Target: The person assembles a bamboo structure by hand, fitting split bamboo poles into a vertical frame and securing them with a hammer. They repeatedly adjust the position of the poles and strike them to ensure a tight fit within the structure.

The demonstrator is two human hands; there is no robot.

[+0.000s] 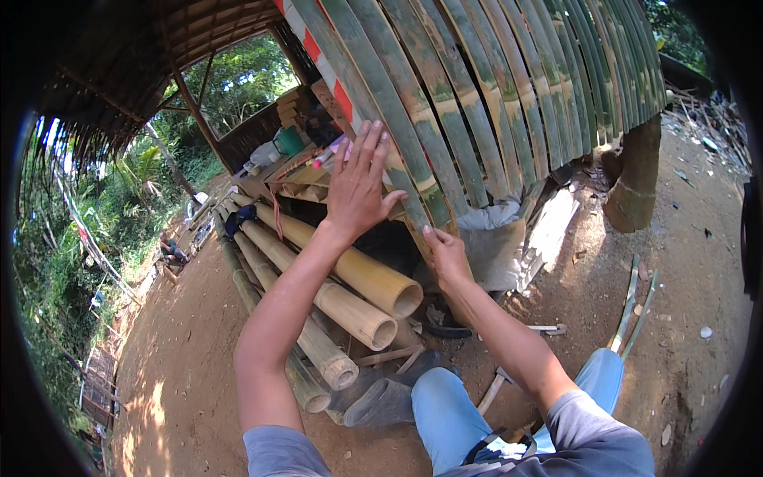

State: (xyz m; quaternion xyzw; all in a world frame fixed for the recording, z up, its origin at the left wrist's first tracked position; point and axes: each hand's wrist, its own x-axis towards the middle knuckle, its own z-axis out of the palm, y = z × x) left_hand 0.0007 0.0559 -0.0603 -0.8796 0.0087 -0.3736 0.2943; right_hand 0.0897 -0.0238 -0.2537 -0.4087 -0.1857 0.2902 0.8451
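A row of split green bamboo slats [497,87] forms a slanted panel in front of me, with narrow gaps between the slats. My left hand [358,179] lies against the panel's left edge, fingers stretched out and thumb apart, touching the outermost slat. Lower down, my right hand [447,256] has its fingers closed at the bottom end of an edge slat [417,208]; part of the grip is hidden. Behind the left hand, a red and white strip [334,79] runs along the panel's edge.
Several long bamboo poles [350,306] lie below my left forearm, cut ends toward me. A green pitcher [288,141] stands on a bench farther back. At right, a thick post [636,179] supports the panel. A person [171,248] sits far left. Cut strips [636,306] lie near my knee.
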